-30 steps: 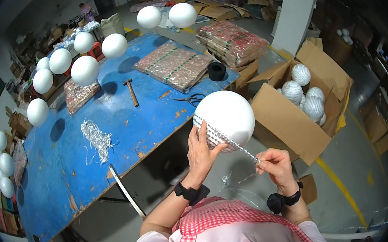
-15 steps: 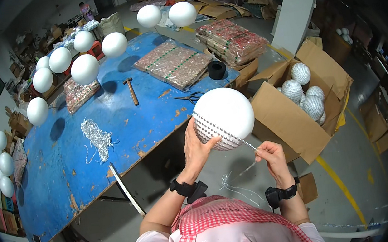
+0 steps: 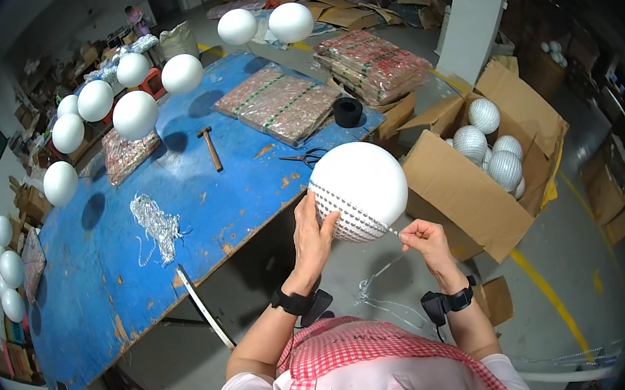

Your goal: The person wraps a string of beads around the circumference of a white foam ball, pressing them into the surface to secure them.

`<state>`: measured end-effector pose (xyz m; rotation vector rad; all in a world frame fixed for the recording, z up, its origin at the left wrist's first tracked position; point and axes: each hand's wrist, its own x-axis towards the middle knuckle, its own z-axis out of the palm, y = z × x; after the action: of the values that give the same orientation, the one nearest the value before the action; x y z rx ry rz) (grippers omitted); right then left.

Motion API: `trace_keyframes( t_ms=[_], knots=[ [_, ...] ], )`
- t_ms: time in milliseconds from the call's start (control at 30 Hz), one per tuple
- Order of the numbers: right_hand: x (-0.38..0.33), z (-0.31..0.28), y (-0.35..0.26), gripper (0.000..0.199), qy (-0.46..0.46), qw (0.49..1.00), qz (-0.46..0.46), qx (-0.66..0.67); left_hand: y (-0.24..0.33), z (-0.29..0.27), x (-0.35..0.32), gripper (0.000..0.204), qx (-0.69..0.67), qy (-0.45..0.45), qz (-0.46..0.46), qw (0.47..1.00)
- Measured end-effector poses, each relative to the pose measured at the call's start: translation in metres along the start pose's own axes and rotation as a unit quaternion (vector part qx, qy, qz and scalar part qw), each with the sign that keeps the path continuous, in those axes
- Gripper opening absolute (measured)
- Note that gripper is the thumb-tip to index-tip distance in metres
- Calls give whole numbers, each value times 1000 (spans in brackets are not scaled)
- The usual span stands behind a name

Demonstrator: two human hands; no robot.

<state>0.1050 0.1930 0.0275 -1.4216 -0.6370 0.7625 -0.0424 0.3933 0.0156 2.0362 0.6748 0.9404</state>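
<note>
The biggest surface is the table [image 3: 213, 206], a blue-painted board, scuffed and chipped to bare tan patches along its edge. A corrugated cardboard box [image 3: 467, 197] stands to the right, flaps open, with silvery, rough-ribbed balls [image 3: 469, 145] inside. A flat, rectangular pack [image 3: 279, 106] in glossy, crinkled plastic lies on the table. The smooth white ball [image 3: 368, 173] shows in front of the person, between table edge and box; rows of silvery beads girdle its lower part. Of the hands, the left [image 3: 309, 234] is spread against the ball's lower left side, while the right [image 3: 427, 242] pinches a thin beaded strand [image 3: 390, 229] between thumb and fingers beside the ball's lower right. Smaller still are a tangled silvery heap [image 3: 155, 224], a wooden-handled hammer [image 3: 213, 151] and a black, hollow roll [image 3: 348, 112].
</note>
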Motion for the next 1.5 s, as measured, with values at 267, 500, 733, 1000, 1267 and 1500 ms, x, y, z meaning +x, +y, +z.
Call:
trace_keyframes(
  t_ms=[267, 500, 733, 1000, 1267, 1500],
  knots=[
    [-13, -2, -22, 4, -22, 997, -33, 68, 1, -4, 4, 61, -10, -34, -48, 998],
    [-9, -17, -12, 5, 32, 999, -22, 6, 0, 5, 8, 48, -103, 10, -98, 990],
    [-29, -33, -13, 5, 56, 998, -6, 35, -14, 3, 11, 61, -4, -51, -25, 998],
    [-36, -53, -2, 4, 74, 996, -4, 39, 4, 6, 13, 99, -38, -133, -102, 985],
    [-42, -57, 2, 4, 73, 997, 1, 34, -5, 21, 4, 71, -97, -16, -142, 985],
    [-46, -59, 1, 5, 75, 996, -3, 55, -10, 23, 3, 83, 12, -89, -41, 995]
  ],
)
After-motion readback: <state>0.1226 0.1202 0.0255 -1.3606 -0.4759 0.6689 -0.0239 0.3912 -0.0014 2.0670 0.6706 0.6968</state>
